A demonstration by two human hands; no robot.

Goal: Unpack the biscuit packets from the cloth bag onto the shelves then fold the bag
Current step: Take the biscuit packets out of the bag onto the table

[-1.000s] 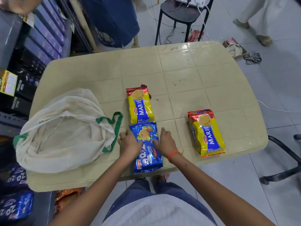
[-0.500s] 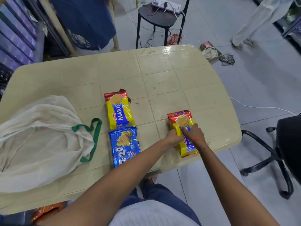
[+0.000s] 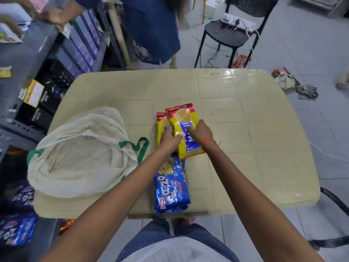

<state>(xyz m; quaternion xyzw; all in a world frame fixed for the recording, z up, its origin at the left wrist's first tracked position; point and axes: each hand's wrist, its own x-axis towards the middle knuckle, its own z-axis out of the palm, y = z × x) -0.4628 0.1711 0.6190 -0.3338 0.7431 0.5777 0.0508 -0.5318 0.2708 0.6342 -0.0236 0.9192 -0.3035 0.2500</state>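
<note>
Both hands (image 3: 186, 136) around yellow Marie packet (image 3: 186, 129)

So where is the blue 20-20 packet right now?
In the head view the blue 20-20 packet lies flat at the table's near edge, just right of the cloth bag and directly below the two yellow Marie packets.

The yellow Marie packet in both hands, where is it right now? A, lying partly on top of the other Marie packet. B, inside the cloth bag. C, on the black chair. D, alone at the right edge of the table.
A: the Marie packet, gripped by the left hand and right hand, overlaps the other Marie packet, whose left strip shows beneath it.
</note>
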